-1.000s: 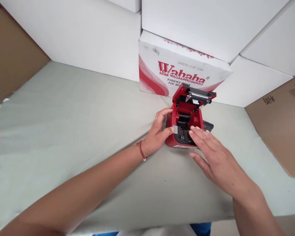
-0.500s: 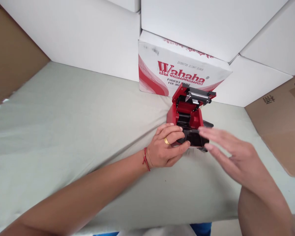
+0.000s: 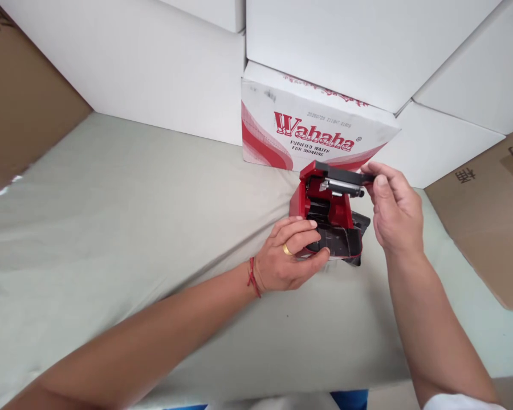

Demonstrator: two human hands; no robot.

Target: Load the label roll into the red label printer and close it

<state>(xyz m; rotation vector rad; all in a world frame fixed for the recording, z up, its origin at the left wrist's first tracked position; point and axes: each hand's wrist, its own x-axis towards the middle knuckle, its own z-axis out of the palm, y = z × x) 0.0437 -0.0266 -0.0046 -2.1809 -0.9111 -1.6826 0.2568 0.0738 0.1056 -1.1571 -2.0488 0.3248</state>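
Observation:
A red device (image 3: 298,202) with a black inside stands on the cloth-covered table, its hinged lid (image 3: 346,173) raised and tilted over the opening. My left hand (image 3: 293,253), with a gold ring and a red string bracelet, grips the device's front left side. At the right end of the lid, my right hand (image 3: 395,208) has its thumb and fingers closed on the edge. A metal bar with a roller shows under the lid. Beside the device on the right lies a black item (image 3: 361,222), partly hidden behind it.
A white and red Wahaha carton (image 3: 265,128) stands right behind the device. White boxes (image 3: 166,68) form a wall at the back. Brown cardboard (image 3: 21,97) rises at the left, and more brown cardboard (image 3: 487,222) at the right. Pale green cloth (image 3: 132,216) covers the table.
My right hand has moved up and back from the device's front right to the lid and taken hold of it. The lid sits lower, tilted further forward. My left hand has stayed in place.

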